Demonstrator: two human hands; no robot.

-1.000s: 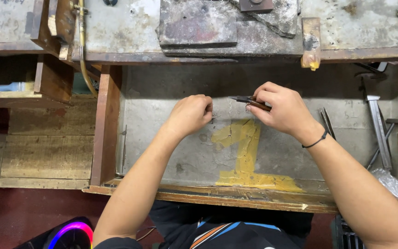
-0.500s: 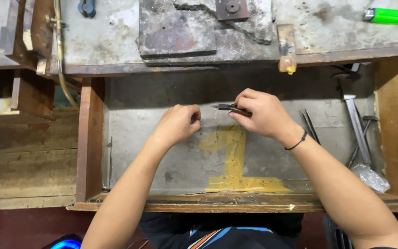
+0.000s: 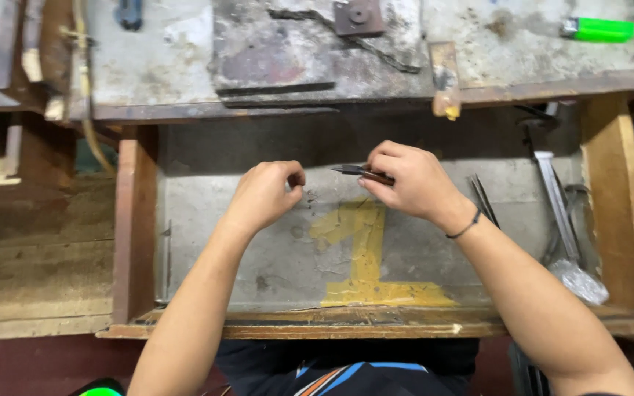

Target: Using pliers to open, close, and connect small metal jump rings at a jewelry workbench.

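Pliers (image 3: 361,173), slim, dark and stiff-looking, sit pinched by the handles in the right hand (image 3: 412,182) over the wooden drawer (image 3: 130,235); the left hand (image 3: 264,194) is curled shut, its contents hidden.

Slim dark pliers (image 3: 361,173), lying level, tip pointing left, over tray
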